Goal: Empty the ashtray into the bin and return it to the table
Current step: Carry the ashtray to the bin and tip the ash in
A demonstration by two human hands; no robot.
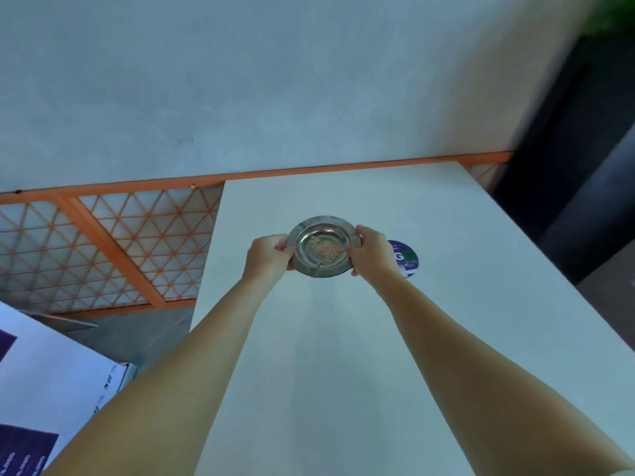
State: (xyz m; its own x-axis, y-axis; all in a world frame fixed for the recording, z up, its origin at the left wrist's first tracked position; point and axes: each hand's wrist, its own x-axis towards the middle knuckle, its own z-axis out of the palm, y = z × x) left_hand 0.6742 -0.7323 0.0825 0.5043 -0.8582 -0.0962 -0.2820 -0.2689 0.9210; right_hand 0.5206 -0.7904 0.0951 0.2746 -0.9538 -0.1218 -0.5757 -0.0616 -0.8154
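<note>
A round metal ashtray (323, 246) with a small heap of tan crumbs in its bowl is over the far middle of the white table (378, 338). My left hand (269, 252) grips its left rim and my right hand (371, 250) grips its right rim. Whether the ashtray rests on the table or is lifted just above it cannot be told. No bin is in view.
A round purple sticker (407, 257) lies on the table just right of my right hand. An orange lattice railing (103, 242) runs behind and left of the table. White and purple boxes (44, 389) stand at lower left. A dark gap lies to the right.
</note>
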